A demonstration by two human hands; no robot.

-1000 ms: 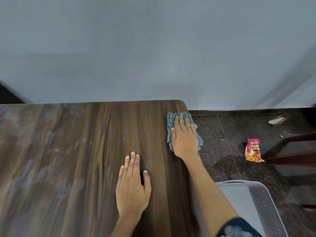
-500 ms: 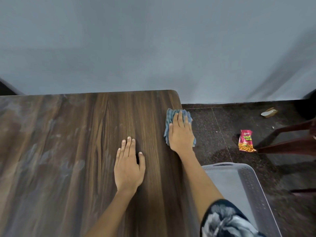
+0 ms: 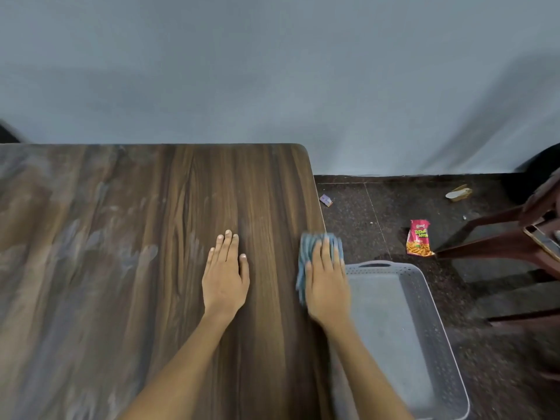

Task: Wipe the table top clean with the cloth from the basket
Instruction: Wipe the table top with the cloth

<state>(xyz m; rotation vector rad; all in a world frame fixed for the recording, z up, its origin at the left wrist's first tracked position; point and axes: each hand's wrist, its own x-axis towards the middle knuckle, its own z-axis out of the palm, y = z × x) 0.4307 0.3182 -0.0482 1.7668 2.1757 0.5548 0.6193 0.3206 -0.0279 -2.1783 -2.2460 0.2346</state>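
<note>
Right hand (image 3: 325,280) is flat on the blue cloth (image 3: 306,256), fingers stretched straight over it, pressing it down at the right edge of the desk (image 3: 121,268). Part of the cloth hangs past that edge, and it looks blurred, so the exact fold is hard to read. Left hand (image 3: 225,274) lies palm down on the bare wood near the middle, fingers straight and together, holding nothing, apparently just bracing.

Step in hand, as I judge it: the wiping itself, worked along the right margin. That strip of wood looks dark and clean, while the left half of the desk shows pale, smeary patches, so plenty remains to be done.

Down on the floor just right of the desk sits the grey basket (image 3: 430,328), with nothing visible inside it. Further off lie a red snack packet (image 3: 419,237) and a few scraps.

Next move, I'd say, calls for keeping the palm flat with steady pressure and sweeping the cloth leftward across the grain into those dusty patches, with the left hand shifting out of the path.
</note>
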